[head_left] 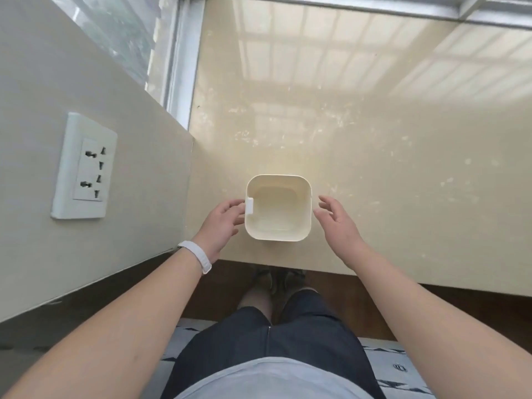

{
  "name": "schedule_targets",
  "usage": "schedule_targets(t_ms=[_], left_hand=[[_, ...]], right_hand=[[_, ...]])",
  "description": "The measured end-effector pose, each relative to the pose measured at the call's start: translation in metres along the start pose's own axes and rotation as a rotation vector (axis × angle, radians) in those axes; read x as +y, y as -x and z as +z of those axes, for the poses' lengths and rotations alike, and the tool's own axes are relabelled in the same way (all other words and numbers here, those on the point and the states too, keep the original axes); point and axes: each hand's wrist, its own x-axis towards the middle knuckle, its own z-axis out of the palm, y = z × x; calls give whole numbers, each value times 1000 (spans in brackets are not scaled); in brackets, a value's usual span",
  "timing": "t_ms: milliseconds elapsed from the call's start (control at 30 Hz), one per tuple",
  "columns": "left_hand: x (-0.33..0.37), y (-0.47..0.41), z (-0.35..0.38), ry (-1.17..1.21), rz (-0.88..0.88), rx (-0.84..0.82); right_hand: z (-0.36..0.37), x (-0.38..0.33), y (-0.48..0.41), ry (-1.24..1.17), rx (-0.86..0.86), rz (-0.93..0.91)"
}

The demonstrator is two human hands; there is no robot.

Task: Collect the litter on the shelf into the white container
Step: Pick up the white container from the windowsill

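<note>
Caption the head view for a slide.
Left hand and right hand flank empty square white plastic container on beige shelf.

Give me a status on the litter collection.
Done: nothing yet. The white container stands upright on the shelf and looks empty. In hand: the left hand is open at its left wall by the small tab, contact unclear; the right hand is open just off its right wall. Left: all the collecting, though no litter shows on the shelf, only pale smudges.
</note>
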Motion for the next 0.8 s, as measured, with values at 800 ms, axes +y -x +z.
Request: schedule_targets(t_ms=[800], left_hand=[[34,43,25,88,345,-11]], right_hand=[[-8,-31,35,-434,-31,-199]])
